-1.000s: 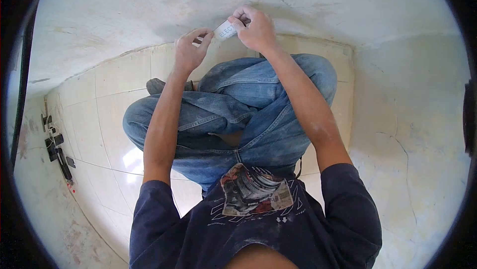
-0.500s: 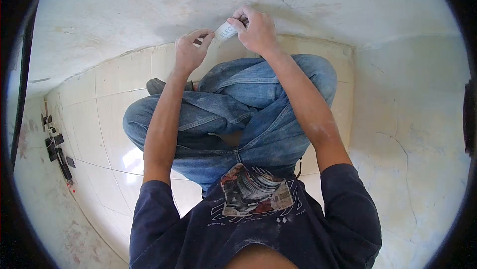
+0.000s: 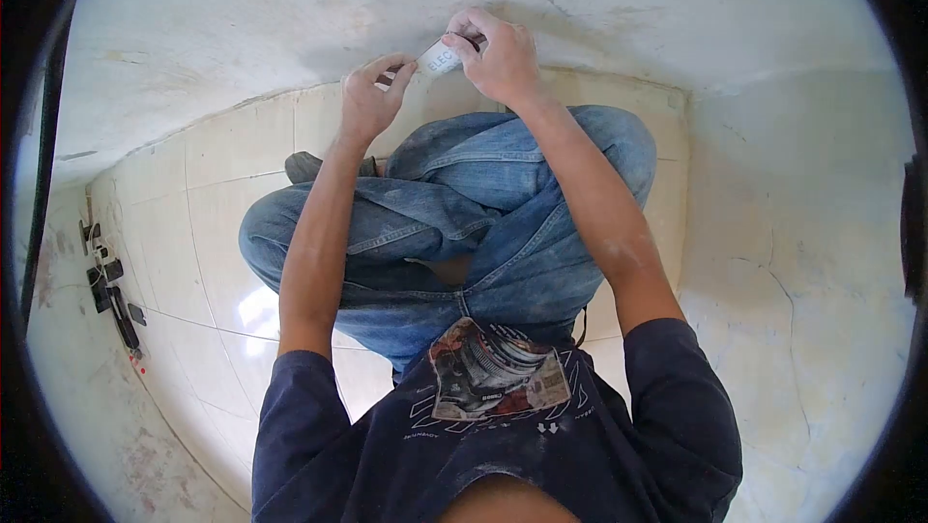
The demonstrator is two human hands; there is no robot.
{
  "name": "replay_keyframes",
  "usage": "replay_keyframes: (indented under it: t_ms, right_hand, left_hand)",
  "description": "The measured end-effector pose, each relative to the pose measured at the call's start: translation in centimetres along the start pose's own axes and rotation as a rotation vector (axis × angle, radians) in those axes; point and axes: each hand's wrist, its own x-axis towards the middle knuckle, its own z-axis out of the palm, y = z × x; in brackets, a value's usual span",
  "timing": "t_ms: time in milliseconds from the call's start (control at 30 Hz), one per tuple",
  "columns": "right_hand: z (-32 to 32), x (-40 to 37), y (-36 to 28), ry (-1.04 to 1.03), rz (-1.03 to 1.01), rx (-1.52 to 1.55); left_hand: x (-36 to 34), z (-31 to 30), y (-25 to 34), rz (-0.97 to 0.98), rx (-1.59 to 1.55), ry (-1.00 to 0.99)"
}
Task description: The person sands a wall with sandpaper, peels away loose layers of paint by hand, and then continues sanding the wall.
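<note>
Between my two hands is a strip of sandpaper (image 3: 441,59), its pale backing printed with letters that read "ELEC". My left hand (image 3: 372,93) pinches its left end, where a darker part shows among the fingers. My right hand (image 3: 503,59) grips the other end, thumb on the printed face and fingers curled behind. White dust coats the fingers of both hands. The strip is held up near the foot of the plastered wall, tilted with its right end higher. What lies behind the right fingers is mostly hidden.
I sit cross-legged in jeans (image 3: 464,156) on pale floor tiles (image 3: 232,151). A patchy wall (image 3: 290,30) rises in front, and a cracked wall (image 3: 802,262) stands at my right. Black plugs and a power strip (image 3: 123,315) lie along the left wall with cables.
Almost nothing differs. Both hands keep their hold on the strip, which has tilted very slightly.
</note>
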Motion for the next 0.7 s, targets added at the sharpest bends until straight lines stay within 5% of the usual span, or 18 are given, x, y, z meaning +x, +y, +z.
replay_keyframes:
  t_ms: [700]
  right_hand:
    - [-0.58,0.02,0.29,-0.118,0.014,-0.139]
  left_hand:
    - [0.13,-0.14,-0.2,0.017,0.007,-0.031]
